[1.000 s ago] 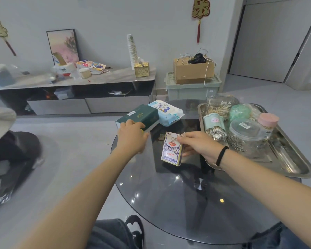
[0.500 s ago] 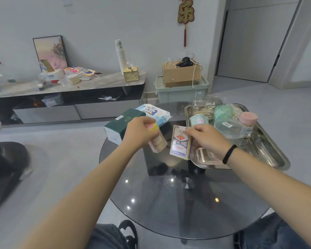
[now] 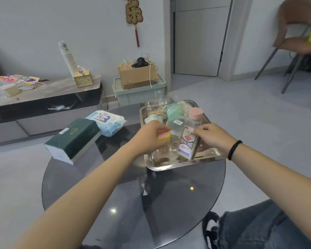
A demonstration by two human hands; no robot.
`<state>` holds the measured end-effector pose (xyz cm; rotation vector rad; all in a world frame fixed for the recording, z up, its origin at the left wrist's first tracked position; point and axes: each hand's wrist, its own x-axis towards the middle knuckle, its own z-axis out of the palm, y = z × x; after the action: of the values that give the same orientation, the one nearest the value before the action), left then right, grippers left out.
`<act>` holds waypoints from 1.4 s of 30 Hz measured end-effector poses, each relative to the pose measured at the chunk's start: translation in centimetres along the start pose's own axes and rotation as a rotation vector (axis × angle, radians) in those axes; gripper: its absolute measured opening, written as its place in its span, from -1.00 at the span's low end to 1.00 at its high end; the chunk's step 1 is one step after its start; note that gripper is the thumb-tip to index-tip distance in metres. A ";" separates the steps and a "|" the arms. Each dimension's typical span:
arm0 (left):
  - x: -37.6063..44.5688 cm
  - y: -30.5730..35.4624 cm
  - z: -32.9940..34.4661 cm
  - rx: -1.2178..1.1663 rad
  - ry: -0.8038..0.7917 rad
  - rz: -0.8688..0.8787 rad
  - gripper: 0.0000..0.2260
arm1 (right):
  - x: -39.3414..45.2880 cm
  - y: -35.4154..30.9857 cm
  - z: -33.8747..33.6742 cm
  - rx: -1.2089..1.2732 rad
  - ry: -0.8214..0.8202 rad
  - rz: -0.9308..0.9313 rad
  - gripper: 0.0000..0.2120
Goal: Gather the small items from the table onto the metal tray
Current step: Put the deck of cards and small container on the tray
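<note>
**Two more items going onto the tray, two bulky packs left on the glass**

You are holding both hands over the near end of the metal tray (image 3: 171,167). Your right hand (image 3: 215,139) is pinching the card box (image 3: 186,146) by its top, standing it on the tray floor. Your left hand (image 3: 148,136) is wrapping its fingers around a small pink-and-yellow-capped bottle (image 3: 164,136) just above the tray. Jars are already crowding the far end. The green box (image 3: 74,139) and wipes pack (image 3: 106,122) are lying on the table (image 3: 115,194), perhaps too large to count

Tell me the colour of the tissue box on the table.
Dark green tissue box with white ends, in the head view.
</note>
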<state>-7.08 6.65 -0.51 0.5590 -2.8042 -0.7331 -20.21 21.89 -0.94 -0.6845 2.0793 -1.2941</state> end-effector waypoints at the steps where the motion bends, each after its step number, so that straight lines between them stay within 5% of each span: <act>1: 0.1 -0.4 0.4 0.036 -0.012 0.004 -0.62 | 0.0 0.1 0.3 0.040 -0.005 0.015 -0.84; 13: -0.3 -1.4 1.3 -0.039 0.024 0.034 -0.65 | -0.4 0.5 1.4 -0.285 0.009 -0.001 -0.88; 19: -0.1 -1.9 1.6 0.019 0.019 0.005 -0.61 | -0.1 0.9 0.8 -0.206 -0.034 0.038 -0.95; 25: 0.3 -2.2 2.1 -0.018 0.120 -0.024 -0.62 | 0.0 0.9 -0.6 -0.166 -0.114 0.038 -0.70; 31: 1.1 -2.0 1.9 -0.094 0.080 -0.098 -0.62 | -0.3 1.3 1.5 -0.032 -0.191 0.117 -0.90; 36: 1.0 -2.6 1.3 -0.143 0.037 -0.090 -0.66 | 0.2 1.7 3.0 -0.467 -0.164 -0.043 -0.72; 42: 0.7 -2.7 1.7 -0.138 0.058 -0.089 -0.64 | 0.8 2.0 3.4 -0.631 -0.180 -0.081 -0.72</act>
<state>-7.33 4.89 -3.24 0.6721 -2.6650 -0.9047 -18.60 20.07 -4.08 -1.1138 2.3247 -0.5639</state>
